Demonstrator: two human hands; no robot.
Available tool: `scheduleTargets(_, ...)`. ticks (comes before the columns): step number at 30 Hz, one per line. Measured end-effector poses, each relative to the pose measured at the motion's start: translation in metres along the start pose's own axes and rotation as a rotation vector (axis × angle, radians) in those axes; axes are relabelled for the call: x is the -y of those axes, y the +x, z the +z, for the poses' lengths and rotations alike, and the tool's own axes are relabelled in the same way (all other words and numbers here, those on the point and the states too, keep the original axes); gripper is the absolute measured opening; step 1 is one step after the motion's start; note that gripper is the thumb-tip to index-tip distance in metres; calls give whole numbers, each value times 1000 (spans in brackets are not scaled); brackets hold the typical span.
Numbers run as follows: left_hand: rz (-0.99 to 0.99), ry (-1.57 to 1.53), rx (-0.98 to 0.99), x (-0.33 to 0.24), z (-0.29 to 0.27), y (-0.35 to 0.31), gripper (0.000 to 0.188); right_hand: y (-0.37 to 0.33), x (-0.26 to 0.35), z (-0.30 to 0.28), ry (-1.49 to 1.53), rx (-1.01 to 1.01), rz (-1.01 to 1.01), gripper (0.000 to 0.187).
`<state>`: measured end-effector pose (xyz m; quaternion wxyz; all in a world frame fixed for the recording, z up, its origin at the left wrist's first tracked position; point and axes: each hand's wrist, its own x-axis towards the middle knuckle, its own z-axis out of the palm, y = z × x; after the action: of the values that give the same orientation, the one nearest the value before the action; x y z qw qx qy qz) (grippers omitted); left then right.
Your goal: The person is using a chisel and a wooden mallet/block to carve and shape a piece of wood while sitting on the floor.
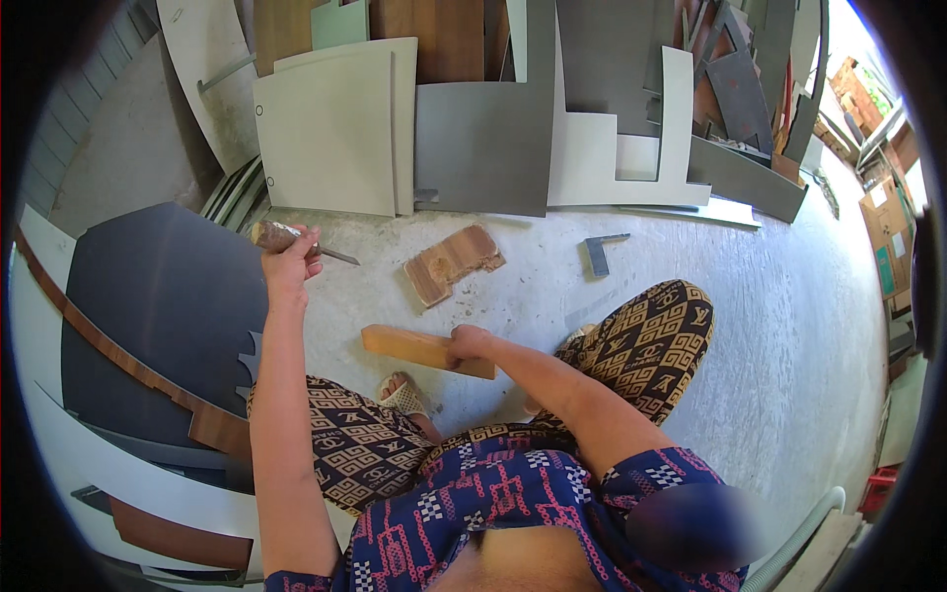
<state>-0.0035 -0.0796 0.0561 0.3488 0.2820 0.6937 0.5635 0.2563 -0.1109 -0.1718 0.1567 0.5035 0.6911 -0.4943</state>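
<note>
My left hand (293,260) is raised at the left, its fingers wrapped round a chisel (340,257). The chisel's thick wooden handle points left and its thin metal blade points right, slightly down. Lower and nearer the middle, my right hand (472,345) grips a long light-brown wooden block (404,345) close to its right end. Beyond the block, a brown wood-grain board piece (449,262) lies on the floor, with a rough notch and broken edges. Neither the chisel nor the block touches that board piece. A small dark grey L-shaped piece (598,257) lies to its right.
Pale panels (330,133) and grey panels (483,148) lean along the back. At the left stands a large dark board (163,316) with curved strips around it. Crumbs dot the concrete floor (769,345) near the board piece. Cardboard boxes (885,232) are at the far right.
</note>
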Motion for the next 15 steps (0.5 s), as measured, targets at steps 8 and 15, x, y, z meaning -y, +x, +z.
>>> scheduleTargets(8,175,-98,-162,10,4,32,23,-18,-3,-38,675,-257,12,43)
scheduleTargets(15,42,-89,-93,83,53,29,24,-154,29,-146,839,-492,-264,46)
